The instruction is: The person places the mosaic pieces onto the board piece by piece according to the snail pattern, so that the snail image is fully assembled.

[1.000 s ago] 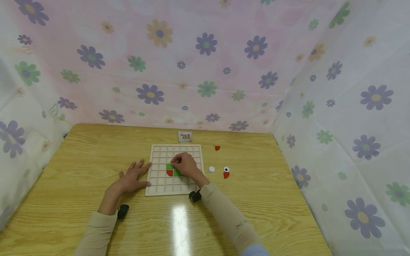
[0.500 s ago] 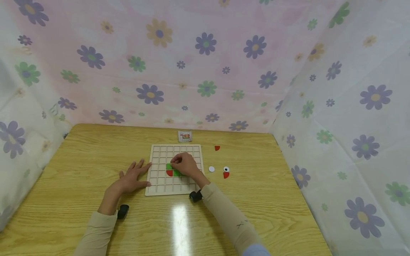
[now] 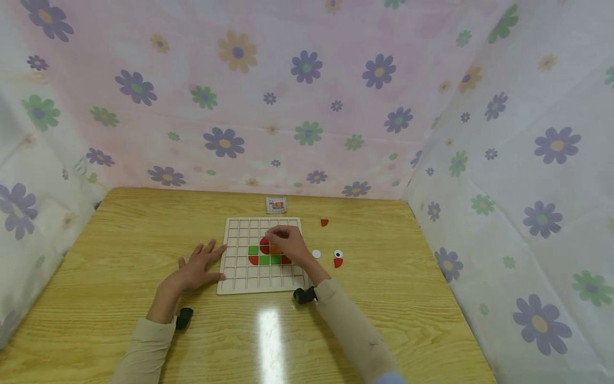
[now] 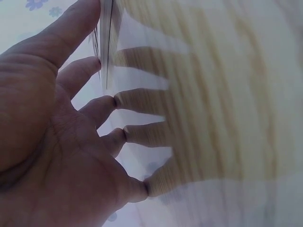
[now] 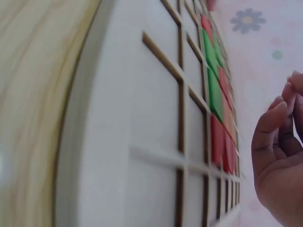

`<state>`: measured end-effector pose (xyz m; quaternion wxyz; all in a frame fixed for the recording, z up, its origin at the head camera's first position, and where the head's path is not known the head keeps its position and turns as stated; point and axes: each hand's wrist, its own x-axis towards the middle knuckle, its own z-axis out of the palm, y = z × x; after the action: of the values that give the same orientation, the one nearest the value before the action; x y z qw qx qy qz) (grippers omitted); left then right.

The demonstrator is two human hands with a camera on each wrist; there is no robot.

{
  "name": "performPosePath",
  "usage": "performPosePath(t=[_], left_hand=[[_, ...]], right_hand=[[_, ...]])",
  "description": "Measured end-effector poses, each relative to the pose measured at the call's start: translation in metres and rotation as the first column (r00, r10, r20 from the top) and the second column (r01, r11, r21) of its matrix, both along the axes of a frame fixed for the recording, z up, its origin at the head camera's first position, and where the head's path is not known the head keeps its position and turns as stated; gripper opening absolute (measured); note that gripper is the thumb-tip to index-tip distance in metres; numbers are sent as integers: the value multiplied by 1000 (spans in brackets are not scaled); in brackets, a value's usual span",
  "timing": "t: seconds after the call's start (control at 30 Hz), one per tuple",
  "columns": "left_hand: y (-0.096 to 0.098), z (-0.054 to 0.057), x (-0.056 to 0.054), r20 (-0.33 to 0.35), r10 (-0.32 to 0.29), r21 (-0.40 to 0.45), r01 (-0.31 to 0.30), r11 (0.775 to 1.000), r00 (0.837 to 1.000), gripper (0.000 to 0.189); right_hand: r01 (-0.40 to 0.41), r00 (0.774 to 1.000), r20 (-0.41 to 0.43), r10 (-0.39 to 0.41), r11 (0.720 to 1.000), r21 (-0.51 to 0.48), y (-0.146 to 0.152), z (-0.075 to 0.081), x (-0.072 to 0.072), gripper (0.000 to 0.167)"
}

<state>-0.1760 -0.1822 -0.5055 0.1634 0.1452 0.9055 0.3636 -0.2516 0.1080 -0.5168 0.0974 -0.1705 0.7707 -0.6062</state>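
Observation:
A pale wooden grid board (image 3: 237, 282) lies on the table with green squares (image 3: 264, 260), red rounded pieces (image 3: 264, 246) and an orange piece (image 3: 275, 249) set in its cells. Over the red and orange pieces hovers my right hand (image 3: 290, 244). Its fingers bend loosely towards the thumb, and the right wrist view shows the right hand (image 5: 279, 151) raised off the board with nothing visible between the fingertips. My left hand (image 3: 195, 269) lies with fingers spread at the board's left edge. Forefinger and thumb touch that edge, as the left hand (image 4: 61, 127) shows close up.
Right of the board lie a white disc (image 3: 316, 254), an eye disc (image 3: 338, 254) and two red quarter pieces, one beside the eye (image 3: 338, 263) and one farther back (image 3: 324, 222). Behind the board is a small picture card (image 3: 275, 205). Flowered cloth (image 3: 268, 117) surrounds the table.
My right hand has lifted from beside the left green square and shifted right, uncovering the red piece and more of the green row. The left hand stays where it was.

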Motion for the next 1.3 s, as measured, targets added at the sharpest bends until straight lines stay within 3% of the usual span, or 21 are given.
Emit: performPosePath(t=[0.27, 0.37, 0.47, 0.63, 0.77, 0.87, 1.07, 1.3], left_hand=[[-1, 2, -1, -3, -7, -5, 7, 1000, 1000, 83], [-2, 1, -1, -6, -10, -9, 10, 1000, 1000, 83], [-2, 0, -1, -6, -11, -7, 11, 1000, 1000, 83], [-2, -2, -1, -8, -12, -1, 12, 1000, 1000, 81], [-1, -3, -1, -4, -9, -6, 9, 1000, 1000, 81], [-2, -2, 0, 3, -7, -9, 7, 1000, 1000, 82], [-2, 1, 0, 3, -5, 2, 5, 1000, 1000, 81], [-1, -1, 0, -6, -9, -1, 9, 1000, 1000, 81]], right_hand=[[85, 989, 118, -89, 995, 44, 47, 20, 16, 31], [150, 979, 132, -158, 986, 67, 70, 12, 19, 31], [217, 970, 90, -226, 971, 97, 94, 8, 27, 28], [286, 955, 13, -297, 931, 228, 131, 4, 40, 17], [330, 935, -1, -355, 868, 371, 152, 3, 49, 15], [333, 927, 9, -374, 837, 435, 160, 3, 54, 18], [314, 934, 13, -358, 835, 452, 163, 5, 56, 19], [353, 911, 21, -413, 803, 479, 163, 5, 57, 23]])
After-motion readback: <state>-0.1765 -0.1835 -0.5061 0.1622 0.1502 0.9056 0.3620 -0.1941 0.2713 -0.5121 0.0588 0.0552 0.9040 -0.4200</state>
